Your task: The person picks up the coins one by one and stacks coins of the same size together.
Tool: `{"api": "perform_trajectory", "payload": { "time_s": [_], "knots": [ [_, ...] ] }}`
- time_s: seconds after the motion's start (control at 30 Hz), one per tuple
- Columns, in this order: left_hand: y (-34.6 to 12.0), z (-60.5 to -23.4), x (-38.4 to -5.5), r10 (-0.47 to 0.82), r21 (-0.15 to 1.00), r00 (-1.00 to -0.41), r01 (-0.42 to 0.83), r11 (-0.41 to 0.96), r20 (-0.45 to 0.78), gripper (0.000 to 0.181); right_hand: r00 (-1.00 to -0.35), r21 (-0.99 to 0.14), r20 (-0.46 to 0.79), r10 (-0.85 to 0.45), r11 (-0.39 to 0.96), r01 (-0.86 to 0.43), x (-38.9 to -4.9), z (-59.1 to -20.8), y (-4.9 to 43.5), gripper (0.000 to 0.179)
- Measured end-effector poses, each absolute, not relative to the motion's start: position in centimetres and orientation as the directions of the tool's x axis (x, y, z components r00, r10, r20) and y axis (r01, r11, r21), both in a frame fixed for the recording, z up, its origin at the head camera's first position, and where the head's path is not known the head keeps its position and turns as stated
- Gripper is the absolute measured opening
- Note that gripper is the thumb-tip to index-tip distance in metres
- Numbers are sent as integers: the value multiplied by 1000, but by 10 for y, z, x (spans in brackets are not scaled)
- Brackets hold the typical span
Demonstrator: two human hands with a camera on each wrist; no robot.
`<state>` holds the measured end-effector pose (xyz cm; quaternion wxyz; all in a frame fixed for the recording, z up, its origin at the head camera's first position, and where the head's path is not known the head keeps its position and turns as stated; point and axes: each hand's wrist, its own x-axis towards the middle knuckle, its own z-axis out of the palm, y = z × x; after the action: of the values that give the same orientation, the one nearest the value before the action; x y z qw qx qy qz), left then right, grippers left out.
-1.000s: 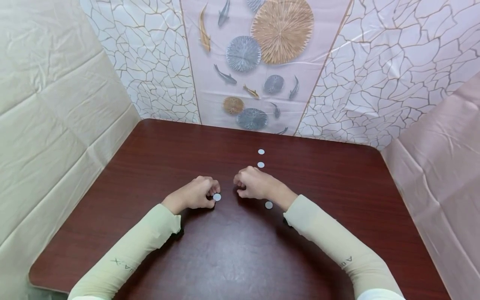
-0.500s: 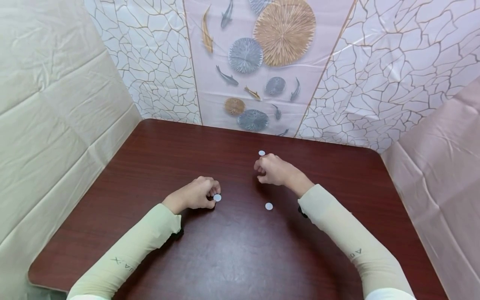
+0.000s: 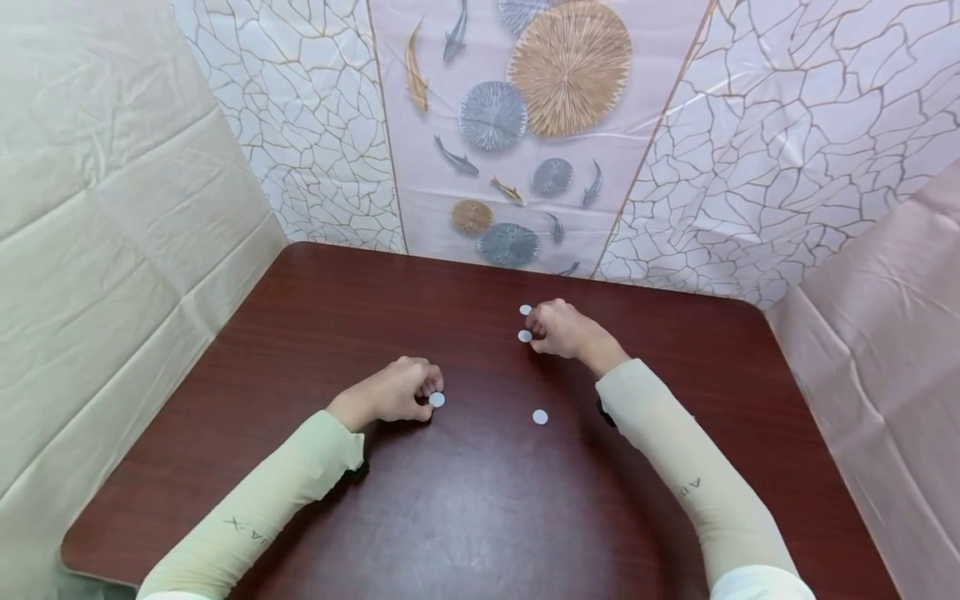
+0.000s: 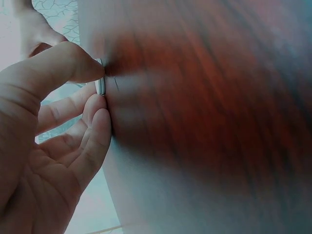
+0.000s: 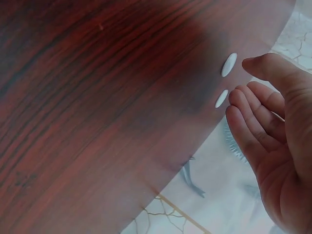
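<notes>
Printed backdrop (image 3: 510, 167), beyond both hands; bench (image 3: 337, 292), dark red wood grain, beneath both hands; left hand (image 3: 393, 390), thumb and fingertips pinched on the left disc (image 3: 437, 400) at bench level; right hand (image 3: 566, 329), farther out than the left hand, fingers loosely bent, thumb standing off from them, nothing held; near disc (image 3: 524, 337), white, flat on the bench by the right hand's thumb tip; far disc (image 3: 526, 310), likewise flat, beside that hand's fingertips; lone disc (image 3: 540, 417), on the near side of the right hand, well apart from its fingers.

Handling, as judged: right hand best to take one disc by opposite sides of its rim, low to the bench, spare fingers clear of the neighbour; thin pieces may skate if pushed from one side; left hand best light and level, lest its disc tip.

Views compared: head view alone shows the lone disc; right wrist view shows the far disc whole, where the head view has fingers over part of it, and a narrow gap between thumb and near disc; left wrist view shows the left disc edge-on, its rim seemingly layered, perhaps two stacked, not certain; head view shows one round top only.
</notes>
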<state>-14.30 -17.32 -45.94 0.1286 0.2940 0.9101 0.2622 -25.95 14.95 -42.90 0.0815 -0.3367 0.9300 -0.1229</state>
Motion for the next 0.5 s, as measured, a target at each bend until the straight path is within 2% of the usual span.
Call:
{"api": "perform_trajectory", "payload": {
  "time_s": [0.5],
  "knots": [
    [-175, -461, -145, 614, 544, -787, 489, 681, -60, 26, -772, -310, -126, -623, 764, -566, -277, -441, 144, 31]
  ]
}}
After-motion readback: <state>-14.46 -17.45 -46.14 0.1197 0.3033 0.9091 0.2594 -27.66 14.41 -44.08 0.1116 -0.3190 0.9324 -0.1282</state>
